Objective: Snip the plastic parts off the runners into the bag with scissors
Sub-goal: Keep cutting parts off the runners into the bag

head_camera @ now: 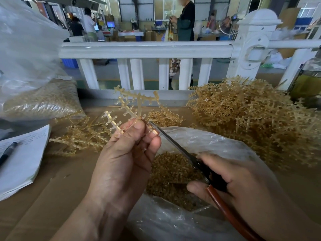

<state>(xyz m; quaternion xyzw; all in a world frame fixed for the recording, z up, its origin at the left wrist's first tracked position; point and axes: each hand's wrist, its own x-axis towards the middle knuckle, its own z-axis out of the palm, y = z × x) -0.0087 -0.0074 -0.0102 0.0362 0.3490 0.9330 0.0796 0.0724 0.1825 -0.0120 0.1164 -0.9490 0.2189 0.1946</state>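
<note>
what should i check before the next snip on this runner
1. Grip on the runner by the left hand: ok.
2. Grip on the scissors by the right hand: ok.
3. Mouth of the bag open below the cut: ok.
4. Blade tip at the runner: ok.
5. Fingertips of the left hand clear of the blade: not ok, one lies right beside it.
6. Blades open round a part: cannot tell.
</note>
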